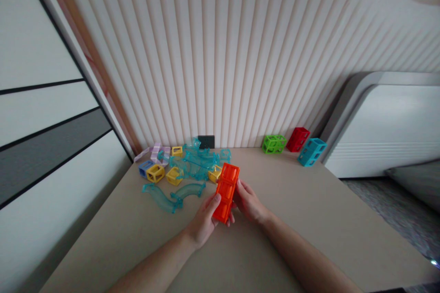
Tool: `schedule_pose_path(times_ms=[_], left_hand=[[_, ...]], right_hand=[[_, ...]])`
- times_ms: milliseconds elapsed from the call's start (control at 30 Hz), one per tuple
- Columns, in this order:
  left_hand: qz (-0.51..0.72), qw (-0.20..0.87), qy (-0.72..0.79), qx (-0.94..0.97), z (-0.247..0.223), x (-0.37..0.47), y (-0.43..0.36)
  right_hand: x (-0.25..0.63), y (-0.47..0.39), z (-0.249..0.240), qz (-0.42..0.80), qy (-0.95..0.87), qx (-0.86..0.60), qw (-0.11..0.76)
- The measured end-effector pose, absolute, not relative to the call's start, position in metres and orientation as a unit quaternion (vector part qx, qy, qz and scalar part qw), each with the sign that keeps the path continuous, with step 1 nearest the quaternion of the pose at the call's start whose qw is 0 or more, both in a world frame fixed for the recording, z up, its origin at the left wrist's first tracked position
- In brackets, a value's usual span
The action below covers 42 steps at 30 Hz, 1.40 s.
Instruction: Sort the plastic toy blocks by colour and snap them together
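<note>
Both of my hands hold an orange block frame (226, 192), a tall piece of three stacked square sections, tilted above the table. My left hand (205, 219) grips its lower left side, with the thumb across the front face. On the right edge, the fingers of my right hand (249, 200) close against the piece; some fingertips are hidden behind it. Just beyond the orange piece lies a yellow cube frame (214, 174), partly covered by clear teal track pieces (195, 165). Two curved teal track pieces (161, 198) lie joined or touching left of my left hand.
Several yellow cube frames (156, 173), a blue one (145, 169) and a purple-and-white checked item (160, 153) lie at the back left. Green (274, 144), red (298, 139) and blue block frames (311, 152) stand at the back right. A black socket plate (206, 142) is on the ribbed wall.
</note>
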<state>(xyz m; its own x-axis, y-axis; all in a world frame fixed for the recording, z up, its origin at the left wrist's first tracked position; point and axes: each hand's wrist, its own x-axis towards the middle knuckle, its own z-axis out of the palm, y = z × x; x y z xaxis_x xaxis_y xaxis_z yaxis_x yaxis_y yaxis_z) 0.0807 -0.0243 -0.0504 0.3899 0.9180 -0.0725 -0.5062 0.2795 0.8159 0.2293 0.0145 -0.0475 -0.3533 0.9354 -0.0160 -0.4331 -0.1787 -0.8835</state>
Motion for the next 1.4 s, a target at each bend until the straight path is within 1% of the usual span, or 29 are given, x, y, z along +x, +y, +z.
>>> schedule_pose_path(times_ms=[267,833,1100,1400], left_hand=[[0.457,0.767,0.247,0.377,-0.050,0.079,-0.026],[0.432,0.815,0.209,0.325,-0.047,0.077,-0.027],[0.418,0.836,0.178,0.308,-0.052,0.076,-0.027],[0.411,0.839,0.164,0.317,-0.052,0.075,-0.026]], right_hand=[[0.233,0.010,-0.041,0.734,-0.419,-0.280,0.455],[0.233,0.007,-0.034,0.756,-0.435,-0.235,0.429],[0.234,0.009,-0.039,0.759,-0.435,-0.196,0.443],[0.237,0.009,-0.044,0.746,-0.437,-0.214,0.455]])
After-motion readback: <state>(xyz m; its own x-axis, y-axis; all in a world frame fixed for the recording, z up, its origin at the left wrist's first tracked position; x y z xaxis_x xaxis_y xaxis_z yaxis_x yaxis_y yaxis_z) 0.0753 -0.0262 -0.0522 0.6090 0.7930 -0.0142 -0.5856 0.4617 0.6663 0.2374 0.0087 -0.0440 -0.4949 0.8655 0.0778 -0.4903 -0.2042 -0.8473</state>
